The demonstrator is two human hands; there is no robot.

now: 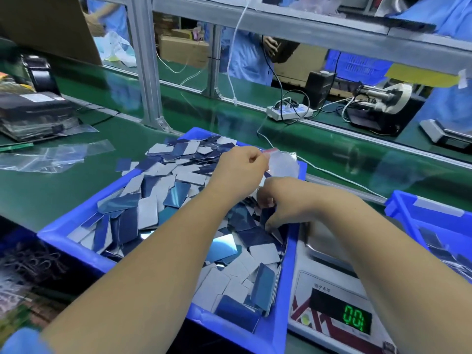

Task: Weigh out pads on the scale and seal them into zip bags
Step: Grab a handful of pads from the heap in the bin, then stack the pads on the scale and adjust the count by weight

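A blue tray [66, 232] in front of me is heaped with several blue and grey rectangular pads [163, 200]. Above its far right corner my left hand [240, 169] pinches the red-striped top edge of a clear zip bag [283, 163]. Below it my right hand [286, 203] reaches down into the heap, fingers curled round a few dark pads. To the right of the tray stands the scale [329, 290], its steel pan partly hidden by my right forearm and its green display lit.
Loose clear bags [58, 155] lie on the green belt at the left, beside a dark stack of packets [35, 116]. A second blue bin [434, 226] stands at the right. A white cable [332, 175], a power strip [290, 112] and a tape dispenser [383, 100] sit beyond.
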